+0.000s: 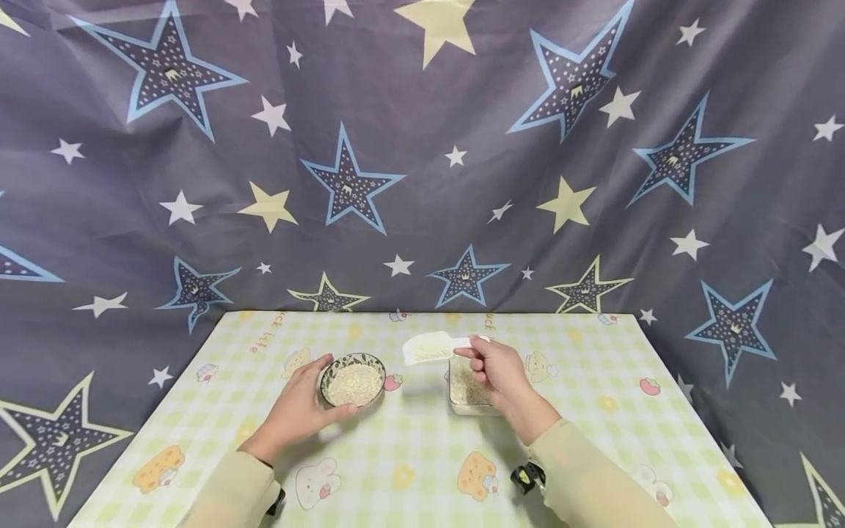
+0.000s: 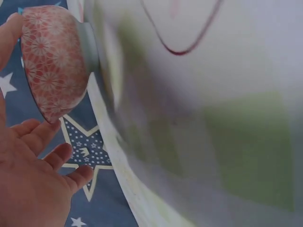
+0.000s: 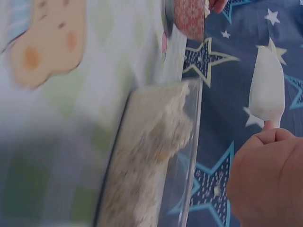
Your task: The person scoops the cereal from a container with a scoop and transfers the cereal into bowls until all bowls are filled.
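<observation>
My left hand (image 1: 300, 403) holds a small bowl (image 1: 356, 358) at its rim, thumb on the near side and index finger on the far side. Red flower patterning covers the outside of the bowl (image 2: 54, 61) in the left wrist view. Pale, oat-like flakes (image 1: 355, 383) fill much of it. Up in the air, my right hand (image 1: 499, 375) pinches the handle of a white scoop (image 3: 267, 87), which carries some pale flakes. Beneath that hand stands a clear rectangular container (image 1: 472, 411) with more of the flakes, partly hidden by the hand.
A checked tablecloth (image 1: 403, 440) with cartoon prints covers the table. Behind it hangs a dark star-patterned cloth (image 1: 422, 242) that meets the table's back edge. The scoop's blade lies between the bowl and the container in the head view.
</observation>
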The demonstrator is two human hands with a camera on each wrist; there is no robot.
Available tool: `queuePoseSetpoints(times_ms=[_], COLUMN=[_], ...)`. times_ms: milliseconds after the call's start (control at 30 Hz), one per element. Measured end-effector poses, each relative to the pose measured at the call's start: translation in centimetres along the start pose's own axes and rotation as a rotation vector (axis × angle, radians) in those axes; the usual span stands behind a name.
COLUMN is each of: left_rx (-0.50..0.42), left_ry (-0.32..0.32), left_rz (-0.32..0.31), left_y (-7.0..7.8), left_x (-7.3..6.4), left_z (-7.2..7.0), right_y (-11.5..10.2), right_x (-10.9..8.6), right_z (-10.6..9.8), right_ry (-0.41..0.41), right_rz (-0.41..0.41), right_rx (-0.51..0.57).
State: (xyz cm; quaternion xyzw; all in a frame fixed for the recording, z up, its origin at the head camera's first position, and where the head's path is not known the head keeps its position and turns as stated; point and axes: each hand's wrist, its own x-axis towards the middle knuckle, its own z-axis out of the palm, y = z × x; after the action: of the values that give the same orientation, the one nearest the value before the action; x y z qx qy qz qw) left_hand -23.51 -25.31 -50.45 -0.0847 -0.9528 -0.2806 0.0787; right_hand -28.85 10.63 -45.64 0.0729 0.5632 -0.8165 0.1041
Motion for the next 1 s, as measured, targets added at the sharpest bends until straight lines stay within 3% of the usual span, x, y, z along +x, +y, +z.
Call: queuePoseSetpoints(times_ms=[333, 500, 800, 1000], left_rx=[-0.043, -0.041, -0.032, -0.013], left_ry=[0.014, 0.002, -0.027, -0.033], left_rz=[0.015, -0.006, -0.029, -0.017], left_y=[-0.3, -0.5, -0.3, -0.1], left_x=[0.5, 0.8, 0.9, 1.1], left_z=[0.3, 0.7, 0.9, 0.7], right_y=[1.8, 2.7, 3.6, 4.0], right_x=[0.9, 1.0, -0.1, -1.0], right_z=[5.2, 7.3, 10.1, 10.3], right_ry=[-0.014, 0.009, -0.048, -0.177], right_rz=[-0.057, -0.131, -0.364, -0.589], right_rx=[-0.134, -0.214, -0.427, -0.639])
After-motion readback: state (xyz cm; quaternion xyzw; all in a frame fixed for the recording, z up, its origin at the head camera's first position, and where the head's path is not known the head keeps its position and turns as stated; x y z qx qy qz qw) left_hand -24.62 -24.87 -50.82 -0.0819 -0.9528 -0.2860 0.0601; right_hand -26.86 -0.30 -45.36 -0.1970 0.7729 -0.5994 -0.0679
